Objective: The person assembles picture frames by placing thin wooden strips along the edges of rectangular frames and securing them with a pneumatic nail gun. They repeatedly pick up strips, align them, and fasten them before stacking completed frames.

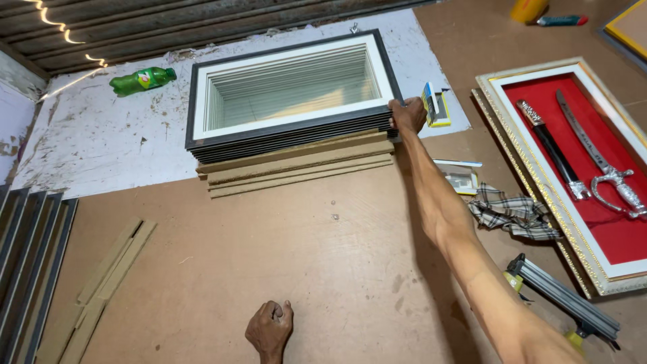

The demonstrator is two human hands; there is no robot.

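From the head camera, the right hand (408,114) is closed over the near right corner of a stack of frames (293,94) on boards at the far middle of the brown surface (269,229). The left hand (269,327) rests near, loosely curled and empty. The stack seems mid-adjustment; squaring it calls for a firm corner grip.

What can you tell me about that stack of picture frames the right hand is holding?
The stack of frames is a pile of rectangular dark-edged frames with white inner borders, open through the middle. It lies flat on brown boards on the work surface. The right hand grips its right near corner; the left hand rests apart.
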